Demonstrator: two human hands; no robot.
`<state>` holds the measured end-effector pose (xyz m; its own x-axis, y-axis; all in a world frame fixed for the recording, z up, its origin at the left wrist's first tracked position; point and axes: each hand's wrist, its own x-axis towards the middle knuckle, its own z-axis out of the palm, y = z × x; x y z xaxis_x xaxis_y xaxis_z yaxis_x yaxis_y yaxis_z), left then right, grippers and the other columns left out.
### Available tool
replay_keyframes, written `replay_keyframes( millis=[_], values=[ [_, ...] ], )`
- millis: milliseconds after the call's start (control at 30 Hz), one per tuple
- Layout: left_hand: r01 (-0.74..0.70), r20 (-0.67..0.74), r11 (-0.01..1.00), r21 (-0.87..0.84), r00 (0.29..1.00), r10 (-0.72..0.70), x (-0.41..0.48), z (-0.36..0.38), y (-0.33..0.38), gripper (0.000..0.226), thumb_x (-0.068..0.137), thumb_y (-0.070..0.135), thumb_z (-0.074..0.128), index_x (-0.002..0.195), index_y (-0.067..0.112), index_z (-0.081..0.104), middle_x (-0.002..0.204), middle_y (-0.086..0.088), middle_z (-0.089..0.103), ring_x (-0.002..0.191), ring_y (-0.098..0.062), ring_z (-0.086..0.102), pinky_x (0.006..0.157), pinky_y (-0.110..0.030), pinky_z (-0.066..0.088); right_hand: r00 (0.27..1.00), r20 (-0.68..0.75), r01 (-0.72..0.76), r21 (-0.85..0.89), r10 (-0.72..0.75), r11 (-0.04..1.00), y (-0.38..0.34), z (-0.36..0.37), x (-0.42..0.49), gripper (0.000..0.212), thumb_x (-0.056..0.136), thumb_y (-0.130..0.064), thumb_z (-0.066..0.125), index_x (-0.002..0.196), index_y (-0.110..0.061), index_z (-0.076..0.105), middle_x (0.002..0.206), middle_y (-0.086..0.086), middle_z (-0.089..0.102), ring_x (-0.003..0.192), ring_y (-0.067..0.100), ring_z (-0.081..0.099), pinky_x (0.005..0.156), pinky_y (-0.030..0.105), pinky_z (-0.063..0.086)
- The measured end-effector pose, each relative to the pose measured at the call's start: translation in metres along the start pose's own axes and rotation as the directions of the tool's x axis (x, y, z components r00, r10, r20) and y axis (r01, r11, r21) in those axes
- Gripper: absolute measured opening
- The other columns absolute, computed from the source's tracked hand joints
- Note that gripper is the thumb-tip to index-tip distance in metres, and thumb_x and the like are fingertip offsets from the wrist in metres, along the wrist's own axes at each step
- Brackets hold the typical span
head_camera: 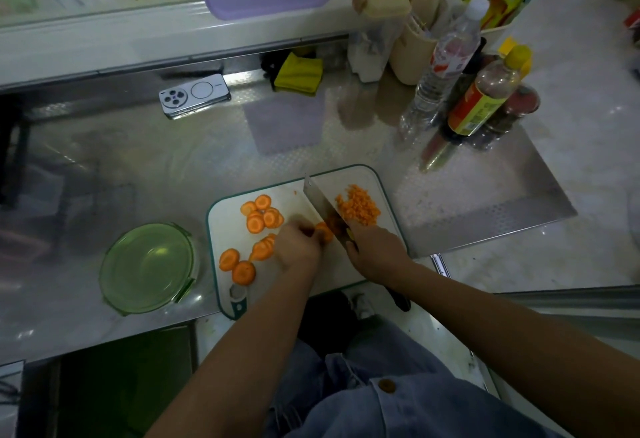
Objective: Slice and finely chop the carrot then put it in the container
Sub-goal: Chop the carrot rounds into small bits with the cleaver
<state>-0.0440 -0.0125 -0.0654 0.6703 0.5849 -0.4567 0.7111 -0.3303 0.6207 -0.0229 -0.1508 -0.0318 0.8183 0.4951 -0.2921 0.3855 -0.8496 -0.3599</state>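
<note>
A green container point(147, 266) is set on the worktop point(173, 160) at nine o'clock of the cutting board point(227, 219). Carrot slices point(261, 216) are spread over the board's nine o'clock half. A stack of slices point(323, 230) is held down by the curled fingers of the left hand point(298, 247) against the knife point(320, 200), whose handle is gripped by the right hand point(375, 247). Chopped carrot point(358, 209) is heaped at two o'clock, just beside the blade.
</note>
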Motion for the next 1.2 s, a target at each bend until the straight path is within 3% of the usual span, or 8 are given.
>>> replay_keyframes(
  millis=[333, 600, 833, 1033, 1200],
  values=[
    [0.066, 0.032, 0.996, -0.057, 0.997, -0.064, 0.003, 0.002, 0.001, 0.017, 0.077, 0.024, 0.077, 0.090, 0.013, 0.075, 0.095, -0.006, 0.073, 0.087, -0.022, 0.066, 0.080, -0.036, 0.054, 0.995, 0.060, -0.082, 0.020, 0.081, 0.996, -0.008, -0.002, 0.009, 0.019, 0.099, -0.022, 0.040, 0.106, -0.009, 0.051, 0.104, 0.013, 0.060, 0.094, 0.032, 0.057, 0.068, 0.032, 0.032],
    [0.081, 0.022, 0.996, -0.038, 0.997, -0.081, 0.005, -0.001, 0.006, 0.022, 0.077, 0.023, 0.078, 0.095, 0.011, 0.074, 0.100, -0.008, 0.072, 0.093, -0.024, 0.066, 0.077, -0.033, 0.051, 0.997, -0.004, -0.082, -0.014, 0.082, 0.997, -0.007, 0.018, 0.013, 0.017, 0.098, -0.021, 0.041, 0.108, -0.010, 0.050, 0.102, 0.012, 0.060, 0.090, 0.031, 0.060, 0.064, 0.031, 0.036],
    [0.090, 0.039, 0.995, -0.047, 0.995, -0.088, 0.006, -0.004, 0.006, 0.024, 0.077, 0.024, 0.078, 0.095, 0.009, 0.074, 0.101, -0.009, 0.072, 0.093, -0.024, 0.066, 0.080, -0.034, 0.053, 0.992, -0.121, -0.040, 0.060, 0.047, 0.997, -0.003, 0.006, 0.012, 0.027, 0.100, -0.028, 0.039, 0.112, -0.007, 0.052, 0.091, 0.014, 0.063, 0.080, 0.033, 0.059, 0.060, 0.032, 0.031],
    [0.086, 0.040, 0.995, -0.043, 0.996, -0.084, 0.007, -0.004, 0.006, 0.023, 0.077, 0.024, 0.078, 0.095, 0.009, 0.074, 0.101, -0.010, 0.072, 0.094, -0.026, 0.066, 0.082, -0.037, 0.052, 0.999, -0.035, 0.001, 0.000, -0.001, 1.000, -0.007, 0.001, 0.010, 0.028, 0.100, -0.028, 0.038, 0.114, -0.007, 0.051, 0.103, 0.015, 0.061, 0.092, 0.033, 0.057, 0.066, 0.031, 0.033],
    [0.076, 0.064, 0.997, -0.014, 0.995, -0.075, 0.009, -0.006, 0.007, 0.023, 0.076, 0.026, 0.078, 0.095, 0.012, 0.075, 0.099, -0.009, 0.073, 0.092, -0.025, 0.066, 0.081, -0.036, 0.053, 0.999, -0.002, -0.042, -0.003, 0.042, 0.999, -0.009, 0.007, 0.013, 0.022, 0.099, -0.024, 0.041, 0.106, -0.008, 0.053, 0.100, 0.013, 0.061, 0.092, 0.032, 0.058, 0.066, 0.031, 0.035]
  ],
)
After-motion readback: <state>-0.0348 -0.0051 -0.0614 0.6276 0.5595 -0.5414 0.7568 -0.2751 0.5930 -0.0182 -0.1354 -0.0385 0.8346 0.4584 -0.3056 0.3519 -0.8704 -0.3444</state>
